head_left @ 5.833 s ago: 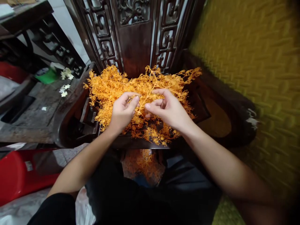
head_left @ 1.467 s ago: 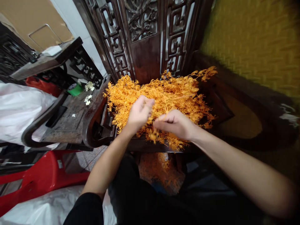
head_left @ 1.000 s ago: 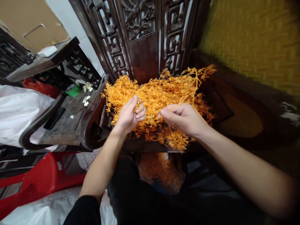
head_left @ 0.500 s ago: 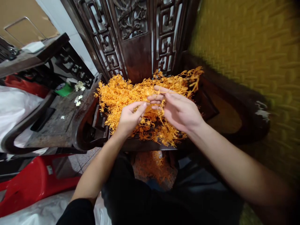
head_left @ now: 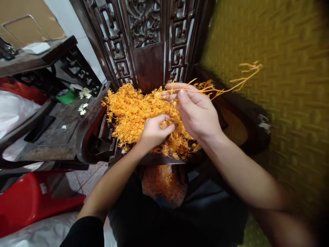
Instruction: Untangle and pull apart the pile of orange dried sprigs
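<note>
A heap of orange artificial sprigs [head_left: 133, 113] lies on the seat of a dark carved wooden chair. My right hand [head_left: 197, 111] pinches one long orange plastic stem [head_left: 221, 92] between thumb and fingers. Its branched end sticks out to the right above the chair's arm. Lower and to the left, my left hand [head_left: 158, 132] is closed, thumb and forefinger together near the front of the heap. A bit of orange shows at those fingertips, too small and blurred to name.
The chair's carved back [head_left: 150, 61] rises behind the heap. To the left, a second wooden chair [head_left: 59, 133] bears a green tape roll [head_left: 66, 96] and small white flowers [head_left: 82, 108]. A red plastic stool [head_left: 25, 202] stands lower left. Yellow textured material [head_left: 269, 44] covers the right side.
My right hand has closed on the stem, whose branched end now reaches farther right and up. My left hand has moved right and slightly down, towards my right hand.
</note>
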Demonstrator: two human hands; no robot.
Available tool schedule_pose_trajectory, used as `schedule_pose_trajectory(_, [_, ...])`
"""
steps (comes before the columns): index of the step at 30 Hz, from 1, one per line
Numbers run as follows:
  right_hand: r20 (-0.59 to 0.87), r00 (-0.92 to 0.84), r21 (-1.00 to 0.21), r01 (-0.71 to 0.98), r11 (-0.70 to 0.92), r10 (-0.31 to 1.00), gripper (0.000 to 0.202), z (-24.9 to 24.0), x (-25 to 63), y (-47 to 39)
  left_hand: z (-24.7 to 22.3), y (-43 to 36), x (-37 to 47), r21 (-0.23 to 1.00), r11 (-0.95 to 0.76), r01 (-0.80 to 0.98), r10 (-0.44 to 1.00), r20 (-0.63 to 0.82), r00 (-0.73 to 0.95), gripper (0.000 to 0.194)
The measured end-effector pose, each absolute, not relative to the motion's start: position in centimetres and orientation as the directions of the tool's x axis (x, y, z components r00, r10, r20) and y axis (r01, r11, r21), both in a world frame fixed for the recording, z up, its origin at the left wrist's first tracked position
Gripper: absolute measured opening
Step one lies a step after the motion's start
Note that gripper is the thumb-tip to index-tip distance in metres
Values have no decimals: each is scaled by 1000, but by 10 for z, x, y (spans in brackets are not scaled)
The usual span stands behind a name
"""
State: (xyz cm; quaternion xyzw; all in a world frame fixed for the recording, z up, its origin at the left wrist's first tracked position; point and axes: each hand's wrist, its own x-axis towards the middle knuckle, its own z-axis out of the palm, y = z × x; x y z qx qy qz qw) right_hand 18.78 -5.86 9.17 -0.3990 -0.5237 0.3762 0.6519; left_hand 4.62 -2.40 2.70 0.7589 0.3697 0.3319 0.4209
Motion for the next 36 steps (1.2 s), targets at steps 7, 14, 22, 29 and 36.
schedule_pose_trajectory(7, [387,195,-917,-22,399,901,43,127,182,-75,43,-16,23,857,-370,358,809,108,578,49])
schedule_pose_trajectory(14, [203,2,-949,-248,197,979,40,68,166,-53,67,-26,16,909,-416,29,862,384,331,43])
schedule_pose_trajectory(22, [74,142,-898,-420,128,987,24,47,155,-55,57,-27,23,926,-372,70,822,293,488,25])
schedule_pose_trajectory(29, [127,387,-921,-297,254,913,30,47,221,-35,71,-61,24,937,-295,189,761,111,639,34])
schedule_pose_trajectory(36, [279,147,-959,-7,283,949,32,47,212,-61,55,-21,10,987,105,-118,906,-46,421,25])
